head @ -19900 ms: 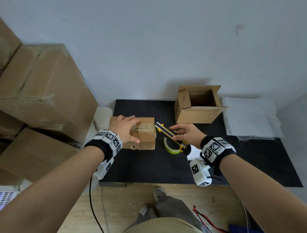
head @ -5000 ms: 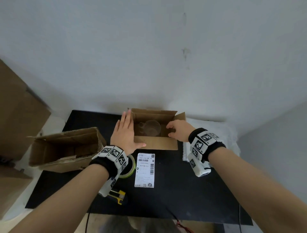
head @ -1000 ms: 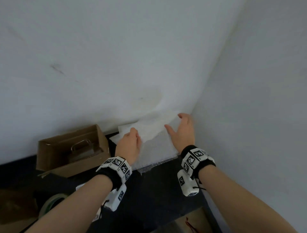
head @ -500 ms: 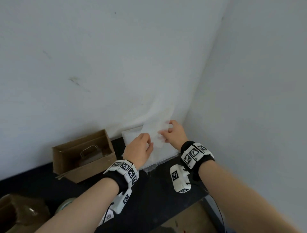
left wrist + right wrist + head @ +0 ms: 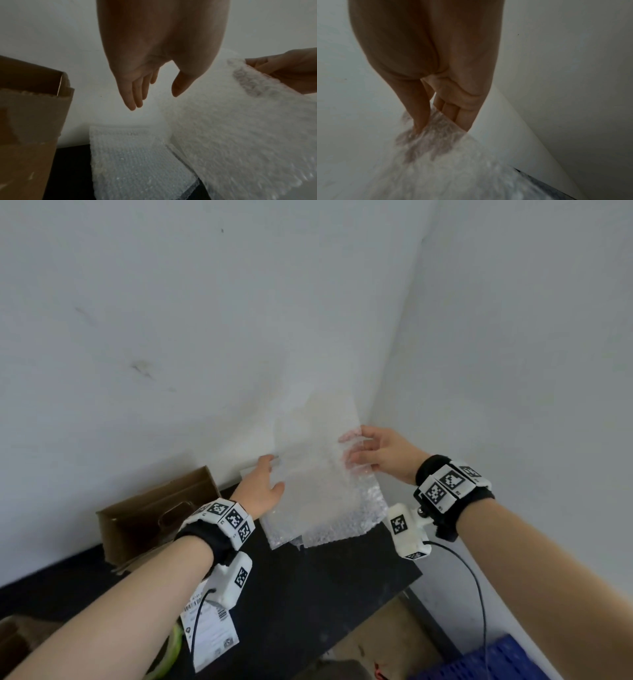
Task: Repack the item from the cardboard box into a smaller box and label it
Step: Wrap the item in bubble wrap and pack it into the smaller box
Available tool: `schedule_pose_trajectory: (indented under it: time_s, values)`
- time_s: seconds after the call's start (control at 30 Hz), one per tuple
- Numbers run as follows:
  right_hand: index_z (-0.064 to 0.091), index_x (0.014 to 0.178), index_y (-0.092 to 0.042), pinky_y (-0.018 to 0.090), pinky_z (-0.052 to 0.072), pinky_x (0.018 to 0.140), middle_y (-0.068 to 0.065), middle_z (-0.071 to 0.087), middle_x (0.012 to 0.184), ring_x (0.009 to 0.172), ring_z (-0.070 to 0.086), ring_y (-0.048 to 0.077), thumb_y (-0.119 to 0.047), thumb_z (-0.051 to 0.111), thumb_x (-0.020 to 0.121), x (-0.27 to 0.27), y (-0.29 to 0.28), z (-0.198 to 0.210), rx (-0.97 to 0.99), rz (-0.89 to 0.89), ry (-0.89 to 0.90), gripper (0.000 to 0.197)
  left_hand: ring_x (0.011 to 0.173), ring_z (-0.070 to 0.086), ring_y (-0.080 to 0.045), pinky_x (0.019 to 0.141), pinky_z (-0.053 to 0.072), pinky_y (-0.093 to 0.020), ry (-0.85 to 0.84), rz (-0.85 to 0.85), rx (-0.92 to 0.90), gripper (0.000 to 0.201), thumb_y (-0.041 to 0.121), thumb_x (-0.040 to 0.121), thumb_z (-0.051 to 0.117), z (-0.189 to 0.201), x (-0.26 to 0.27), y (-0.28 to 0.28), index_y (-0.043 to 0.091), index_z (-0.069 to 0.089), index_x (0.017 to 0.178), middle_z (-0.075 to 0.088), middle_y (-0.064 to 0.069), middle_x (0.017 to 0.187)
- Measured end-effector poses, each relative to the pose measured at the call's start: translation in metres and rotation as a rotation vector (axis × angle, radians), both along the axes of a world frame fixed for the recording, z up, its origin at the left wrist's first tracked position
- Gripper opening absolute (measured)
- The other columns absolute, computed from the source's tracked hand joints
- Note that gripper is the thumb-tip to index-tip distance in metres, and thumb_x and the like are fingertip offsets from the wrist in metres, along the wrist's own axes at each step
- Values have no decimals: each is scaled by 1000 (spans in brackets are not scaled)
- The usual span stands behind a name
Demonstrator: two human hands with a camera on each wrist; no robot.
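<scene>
My right hand (image 5: 352,448) pinches the upper edge of a sheet of bubble wrap (image 5: 318,494) and holds it up off the black table (image 5: 308,594), near the wall corner. In the right wrist view the thumb (image 5: 419,115) and fingers clamp the sheet (image 5: 440,155). My left hand (image 5: 274,474) hovers open beside the sheet's left edge; the left wrist view shows its fingers (image 5: 135,97) straight and holding nothing. Left of it stands the small open cardboard box (image 5: 137,529) with a glass item (image 5: 174,513) inside. A shipping label (image 5: 209,631) lies under my left forearm.
More bubble wrap (image 5: 137,155) lies stacked flat on the table against the wall. A green-edged tape roll (image 5: 171,648) lies beside the label. Walls close in at the back and right. A blue crate (image 5: 486,662) sits on the floor at lower right.
My right hand has raised the bubble wrap sheet higher off the stack. My left hand, which was curled at the sheet, now has its fingers straight and apart from it.
</scene>
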State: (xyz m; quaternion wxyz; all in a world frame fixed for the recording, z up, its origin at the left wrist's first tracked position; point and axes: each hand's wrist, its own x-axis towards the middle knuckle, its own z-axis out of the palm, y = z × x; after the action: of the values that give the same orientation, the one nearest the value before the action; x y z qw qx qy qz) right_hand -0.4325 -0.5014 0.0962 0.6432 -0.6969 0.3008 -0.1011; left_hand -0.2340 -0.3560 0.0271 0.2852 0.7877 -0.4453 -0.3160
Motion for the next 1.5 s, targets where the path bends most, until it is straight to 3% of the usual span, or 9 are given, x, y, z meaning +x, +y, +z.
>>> schedule_pose_trajectory:
  time_s: [0.1, 0.27, 0.43, 0.7, 0.87, 1.0, 1.17, 1.33, 1.5]
  values:
    - [62, 104, -15, 35, 54, 78, 7, 67, 90, 77, 68, 15, 9, 57, 85, -5, -2, 2, 13, 10, 0, 31, 114, 53, -25, 93, 41, -30, 175, 40, -7, 64, 16, 93, 55, -2, -2, -4, 14, 19, 146, 48, -14, 134]
    - [62, 105, -12, 39, 53, 84, 9, 68, 95, 82, 67, 20, 7, 57, 86, -11, -7, 0, 6, -31, 24, 27, 84, 58, -19, 92, 48, -38, 357, 196, -126, 66, 7, 84, 66, -10, -2, -10, 8, 30, 140, 57, -3, 86]
    - [59, 115, -1, 32, 59, 74, 14, 68, 94, 75, 69, 19, 10, 54, 87, -9, -16, -10, 18, -147, 45, 29, 87, 58, -20, 71, 52, -17, 317, 215, -199, 23, 4, 88, 62, -4, 8, -6, -2, 63, 109, 62, -11, 97]
    - [59, 109, 5, 24, 58, 69, 24, 68, 101, 70, 68, 17, 3, 61, 86, -1, -24, -25, -78, -195, 134, 23, 51, 64, -10, 53, 53, -21, 436, 287, -260, 8, 3, 94, 50, 14, 24, 2, 9, 50, 89, 67, -12, 81]
    - [58, 104, 16, 20, 57, 68, 24, 66, 101, 72, 69, 16, 13, 56, 85, 6, -26, -31, -68, -260, 82, 19, 52, 64, -7, 54, 54, -21, 400, 255, -309, 11, -4, 90, 54, 26, 30, 9, 7, 54, 90, 67, -9, 80]
    - [67, 75, -7, 20, 52, 74, 12, 65, 86, 80, 60, 18, 14, 51, 84, 16, -27, -31, -137, -224, 138, 28, 67, 63, -7, 50, 48, -9, 280, 242, -323, 27, -14, 87, 51, 31, 39, 15, 7, 60, 73, 63, -3, 83]
    - [69, 93, 6, 14, 55, 70, 16, 68, 95, 81, 64, 15, 3, 57, 87, 35, -22, -22, -43, -187, 118, 14, 82, 63, -15, 60, 55, -16, 270, 298, -249, 32, -14, 85, 51, 31, 57, 28, 11, 67, 71, 66, 2, 90]
    - [73, 96, -3, 1, 46, 66, 3, 70, 98, 81, 66, 8, -8, 77, 74, 59, -12, -7, -307, -92, 155, 23, 79, 60, -19, 60, 53, -20, 409, 341, -265, 28, -11, 86, 42, 40, 65, 44, 5, 54, 67, 62, -9, 86]
    - [73, 90, -4, 16, 52, 75, 12, 72, 98, 77, 66, 12, -2, 77, 72, 91, 9, 8, -345, -33, 82, 19, 69, 58, -18, 65, 45, -26, 356, 299, -195, 13, 13, 87, 63, 43, 64, 54, 12, 53, 79, 63, -4, 75]
